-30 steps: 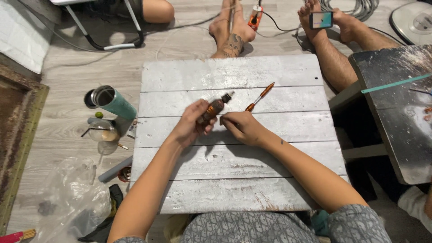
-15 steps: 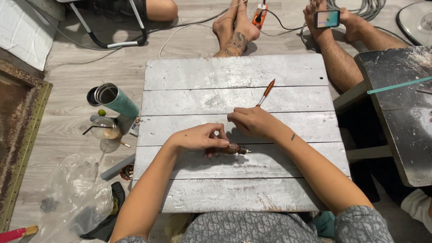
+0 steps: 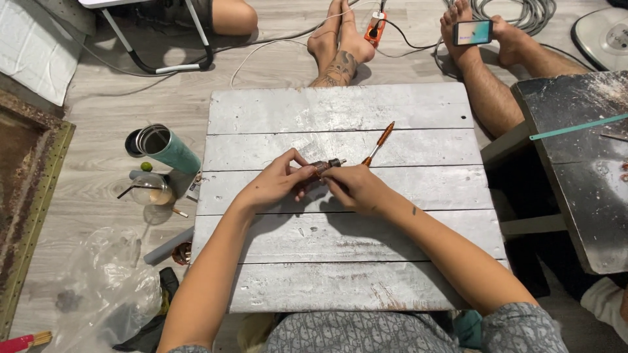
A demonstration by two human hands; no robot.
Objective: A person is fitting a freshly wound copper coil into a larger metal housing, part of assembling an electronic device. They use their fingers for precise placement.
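Both my hands meet over the middle of a whitewashed plank board (image 3: pixel 340 108). My left hand (image 3: pixel 273 184) pinches a small brown cylindrical tool (image 3: pixel 325 165) with a metal tip pointing right. My right hand (image 3: pixel 356 188) closes around the same tool from the right and below. Just beyond my right hand an orange-handled screwdriver (image 3: pixel 379 142) lies loose on the board, slanting up to the right.
Left of the board stand a teal tumbler (image 3: pixel 171 149), a plastic cup with a straw (image 3: pixel 150 189), a grey tube (image 3: pixel 167 246) and a clear plastic bag (image 3: pixel 98 287). Other people's bare feet (image 3: pixel 340 49) and cables lie beyond. A dark worktable (image 3: pixel 582 170) stands right.
My hands lowered the brown tool to the board, then lifted it slightly and drew together around it, tip pointing right. The orange screwdriver has stayed in place.
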